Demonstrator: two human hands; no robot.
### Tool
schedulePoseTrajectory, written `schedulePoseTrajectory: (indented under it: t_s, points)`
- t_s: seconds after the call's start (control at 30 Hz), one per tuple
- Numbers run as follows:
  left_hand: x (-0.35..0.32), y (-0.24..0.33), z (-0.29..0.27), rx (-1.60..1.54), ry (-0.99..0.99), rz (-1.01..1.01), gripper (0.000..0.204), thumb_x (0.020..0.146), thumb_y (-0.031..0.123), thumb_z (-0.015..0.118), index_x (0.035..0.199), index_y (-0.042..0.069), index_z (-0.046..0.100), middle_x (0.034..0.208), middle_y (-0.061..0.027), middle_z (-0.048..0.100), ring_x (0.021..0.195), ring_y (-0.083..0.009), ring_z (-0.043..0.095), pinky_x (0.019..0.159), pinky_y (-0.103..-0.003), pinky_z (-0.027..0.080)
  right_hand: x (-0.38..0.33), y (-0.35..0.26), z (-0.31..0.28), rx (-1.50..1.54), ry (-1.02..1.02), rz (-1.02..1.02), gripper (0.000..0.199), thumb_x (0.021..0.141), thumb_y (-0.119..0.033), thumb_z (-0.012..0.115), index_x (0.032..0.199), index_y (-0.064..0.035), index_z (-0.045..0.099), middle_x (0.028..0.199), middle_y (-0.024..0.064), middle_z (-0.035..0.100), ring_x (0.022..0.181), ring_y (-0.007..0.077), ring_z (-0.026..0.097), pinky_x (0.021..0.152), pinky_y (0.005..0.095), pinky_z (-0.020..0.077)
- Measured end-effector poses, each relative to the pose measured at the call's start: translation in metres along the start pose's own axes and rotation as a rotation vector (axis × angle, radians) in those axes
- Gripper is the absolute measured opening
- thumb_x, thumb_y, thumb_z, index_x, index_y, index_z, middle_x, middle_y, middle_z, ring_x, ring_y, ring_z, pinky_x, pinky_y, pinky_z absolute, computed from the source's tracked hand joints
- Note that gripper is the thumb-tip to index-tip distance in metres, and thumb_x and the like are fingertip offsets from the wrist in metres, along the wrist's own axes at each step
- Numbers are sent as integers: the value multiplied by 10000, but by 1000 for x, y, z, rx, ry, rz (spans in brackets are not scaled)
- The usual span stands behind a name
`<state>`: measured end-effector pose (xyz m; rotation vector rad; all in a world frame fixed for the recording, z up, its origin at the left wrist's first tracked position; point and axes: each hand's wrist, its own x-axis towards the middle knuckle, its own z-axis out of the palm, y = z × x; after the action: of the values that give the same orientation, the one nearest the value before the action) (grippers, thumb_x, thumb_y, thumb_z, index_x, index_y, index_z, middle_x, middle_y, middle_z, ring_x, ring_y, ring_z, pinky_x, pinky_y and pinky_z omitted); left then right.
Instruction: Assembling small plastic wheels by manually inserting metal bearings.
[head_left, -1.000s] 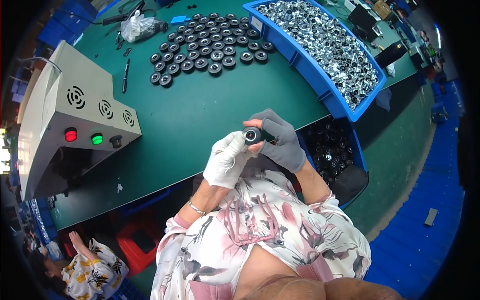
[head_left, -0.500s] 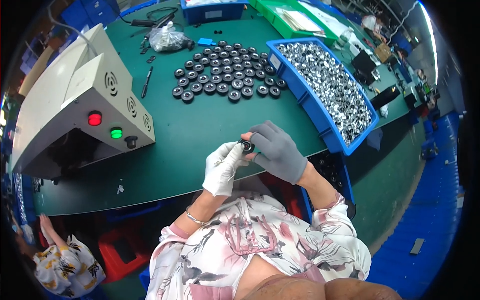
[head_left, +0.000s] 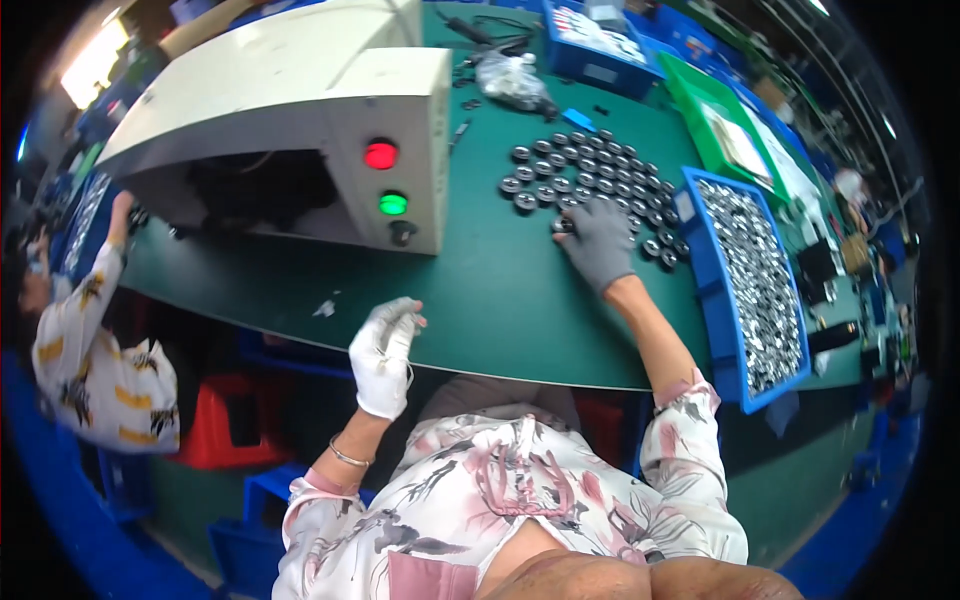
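Hands [head_left: 600, 245] have parted, open tabletop [head_left: 490, 310] between, left [head_left: 382, 358] near front edge [head_left: 500, 376].

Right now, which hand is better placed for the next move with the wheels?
Likely the right hand: it is at the near side of the wheels. The left hand hovers by the front edge of the table, well apart from them.

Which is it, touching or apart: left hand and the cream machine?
Apart. The head view plainly shows a strip of green tabletop between the white-gloved left hand and the cream machine.
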<state>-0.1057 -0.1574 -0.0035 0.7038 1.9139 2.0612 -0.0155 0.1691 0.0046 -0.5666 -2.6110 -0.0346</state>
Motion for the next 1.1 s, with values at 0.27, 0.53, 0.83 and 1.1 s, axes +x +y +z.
schedulePoseTrajectory:
  t_s: [0.27,0.53,0.83,1.1]
  points:
    - [94,-9,-91,552,259,374,187,971,62,627,1133,-18,676,1044,-114,702,873,-208,676,798,-301,543,8,9,17,-3,40,45,341,769,-319,800,1018,-118,684,971,84,624,986,302,579,846,444,431]
    - [194,-21,-105,1356,172,741,360,820,153,713,1168,70,665,1155,-169,640,1024,-395,589,864,-486,509,3,3,3,10,57,55,305,785,-319,790,958,-105,658,975,91,620,989,307,569,831,447,430]
    - [275,-80,-72,676,-145,613,482,904,211,685,1335,40,555,1316,-166,592,1224,-322,560,1052,-441,452,-65,29,-87,52,123,85,230,805,-177,761,995,-88,668,993,86,628,997,305,573,853,428,448]
    - [359,-160,-117,1152,-340,1279,611,1066,282,466,1574,51,216,1618,-145,271,1499,-271,261,1254,-420,175,-127,111,-166,-105,211,333,190,840,-140,742,985,-28,691,948,137,650,928,320,631,825,407,496]
